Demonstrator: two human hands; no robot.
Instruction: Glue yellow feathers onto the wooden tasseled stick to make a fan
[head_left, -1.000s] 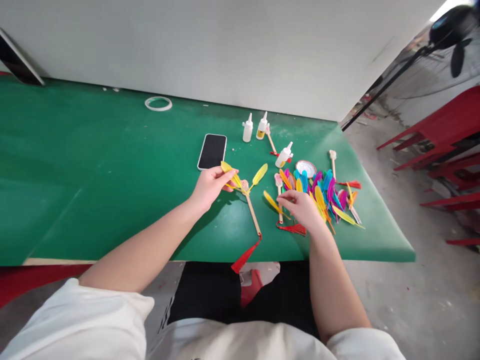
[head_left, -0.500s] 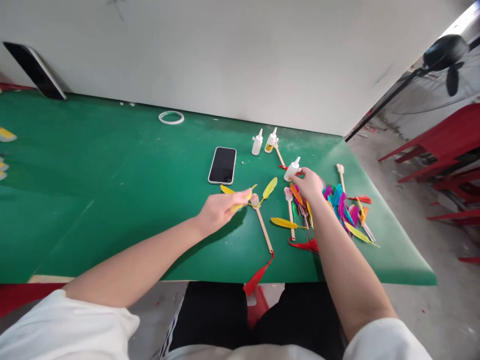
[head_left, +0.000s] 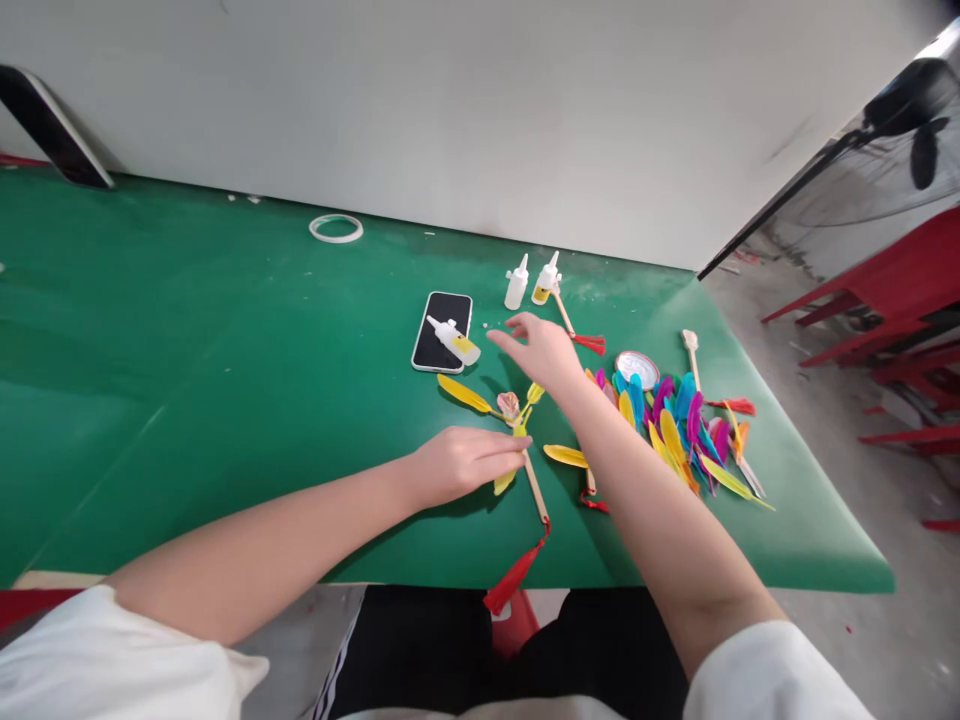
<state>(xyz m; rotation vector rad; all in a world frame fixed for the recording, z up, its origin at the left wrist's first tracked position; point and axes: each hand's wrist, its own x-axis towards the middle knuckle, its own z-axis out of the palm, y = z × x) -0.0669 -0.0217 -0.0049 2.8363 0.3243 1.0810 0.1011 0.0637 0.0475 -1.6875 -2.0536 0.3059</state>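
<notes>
My left hand (head_left: 471, 462) is closed with a yellow feather (head_left: 505, 482) in its fingers, at the shaft of a wooden stick (head_left: 535, 490) with a red tassel (head_left: 515, 580). Two more feathers, a yellow one (head_left: 462, 392) and a yellow-green one (head_left: 535, 393), spread out from the stick's pinkish head (head_left: 508, 405). Above them, my right hand (head_left: 541, 352) is empty, its fingers apart. Just left of it, a white glue bottle (head_left: 454, 340) with a yellow label lies tipped across the phone (head_left: 426, 350).
Two glue bottles stand upright, one plain white (head_left: 516, 284) and one labelled (head_left: 545, 280). Mixed coloured feathers (head_left: 679, 420) are piled at the right, by a round white-and-red lid (head_left: 637, 369). Another tasselled stick (head_left: 691, 358) lies beyond. A white ring (head_left: 336, 229) is near the wall.
My right hand has moved left and let go of the glue bottle, which now lies on the phone. My left hand has brought its yellow feather down to the stick.
</notes>
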